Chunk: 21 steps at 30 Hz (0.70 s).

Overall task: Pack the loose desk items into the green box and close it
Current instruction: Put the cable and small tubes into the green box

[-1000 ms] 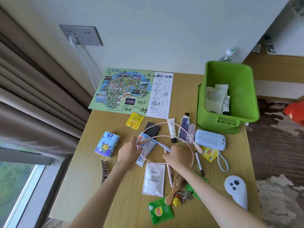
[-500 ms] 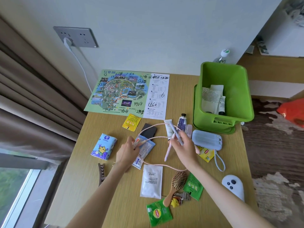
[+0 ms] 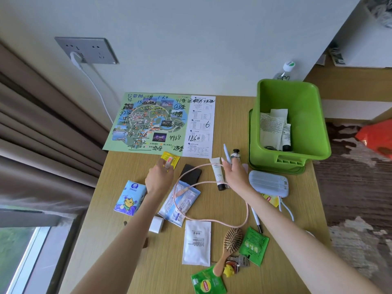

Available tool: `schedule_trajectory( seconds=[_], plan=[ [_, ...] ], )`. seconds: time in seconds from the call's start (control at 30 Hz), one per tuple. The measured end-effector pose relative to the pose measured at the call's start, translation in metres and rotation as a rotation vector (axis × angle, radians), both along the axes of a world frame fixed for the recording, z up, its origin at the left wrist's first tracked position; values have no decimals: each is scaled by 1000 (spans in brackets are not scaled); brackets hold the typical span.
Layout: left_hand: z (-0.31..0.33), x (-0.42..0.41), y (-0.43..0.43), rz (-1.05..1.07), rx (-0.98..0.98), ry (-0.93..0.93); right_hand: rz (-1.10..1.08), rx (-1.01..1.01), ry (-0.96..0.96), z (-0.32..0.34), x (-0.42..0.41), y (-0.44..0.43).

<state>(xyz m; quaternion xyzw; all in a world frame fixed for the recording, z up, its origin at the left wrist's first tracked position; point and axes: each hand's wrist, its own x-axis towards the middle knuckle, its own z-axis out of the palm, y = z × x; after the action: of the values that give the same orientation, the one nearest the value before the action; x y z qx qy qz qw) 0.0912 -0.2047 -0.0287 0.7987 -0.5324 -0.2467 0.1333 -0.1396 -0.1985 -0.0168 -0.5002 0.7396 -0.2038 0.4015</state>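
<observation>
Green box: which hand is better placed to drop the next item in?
Right. The right hand grips the pale blue pen and sits close beside the open green box. The left hand is farther off, reaching to the yellow sachet.

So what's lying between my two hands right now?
In the head view, a flat black item, a stretch of pink cable and a white tube lie between the left hand and the right hand, which holds a pale blue pen.
</observation>
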Motion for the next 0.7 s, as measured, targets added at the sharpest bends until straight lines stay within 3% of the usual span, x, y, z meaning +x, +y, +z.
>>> schedule_trajectory(
  seconds=[0.17, 0.3, 0.47, 0.7],
  plan=[
    [-3, 11, -25, 47, 22, -79, 149, -58, 366, -19, 2, 0],
    [-9, 13, -42, 1, 149, -133, 220, -87, 608, -21, 13, 2],
    [-16, 11, -50, -20, 222, -153, 258, -50, 534, -20, 19, 1],
    [-17, 14, -45, -13, 182, -192, 397, -158, 637, -9, 10, -6]
  ],
)
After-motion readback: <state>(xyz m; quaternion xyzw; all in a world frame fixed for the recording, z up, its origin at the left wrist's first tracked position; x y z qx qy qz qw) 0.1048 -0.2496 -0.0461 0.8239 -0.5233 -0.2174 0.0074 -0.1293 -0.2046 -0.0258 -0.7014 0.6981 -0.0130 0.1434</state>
